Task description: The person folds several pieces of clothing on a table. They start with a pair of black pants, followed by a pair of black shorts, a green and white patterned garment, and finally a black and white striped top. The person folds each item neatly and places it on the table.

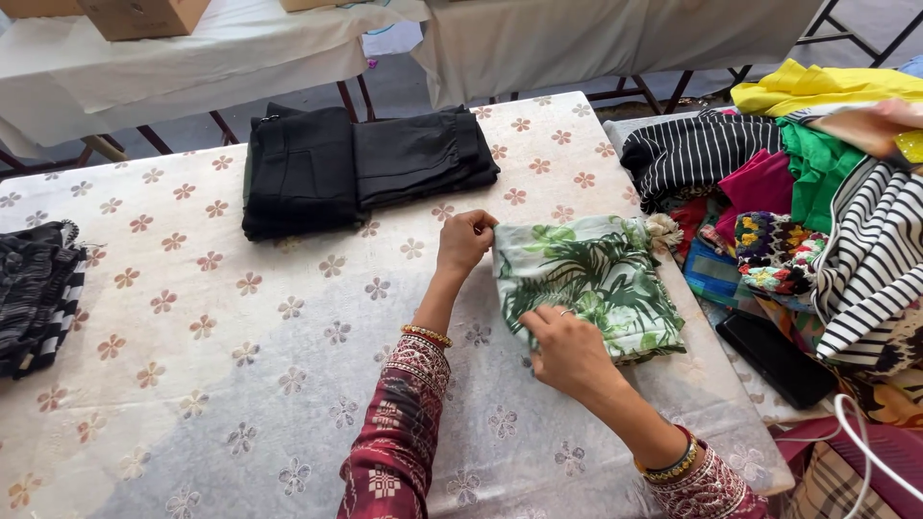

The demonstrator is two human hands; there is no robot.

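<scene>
While left hand (466,240) pinches leaf-print cloth (586,284) corner, right hand (569,351) grips its near edge.

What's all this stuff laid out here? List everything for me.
Leaf-print cloth: one, green and white, folded, right of table centre.
Black garments: two folded, side by side, far side of table.
Striped garment: one, black and white, left table edge.
Clothes heap: many, mixed colours and stripes, right side.
Black flat case: one, beside the heap.
Tablecloth: one, pale with flower print.
Cardboard box: one, brown, on a far table.
Left hand: pinches the cloth's upper left corner.
Right hand: presses the cloth's near edge.
</scene>
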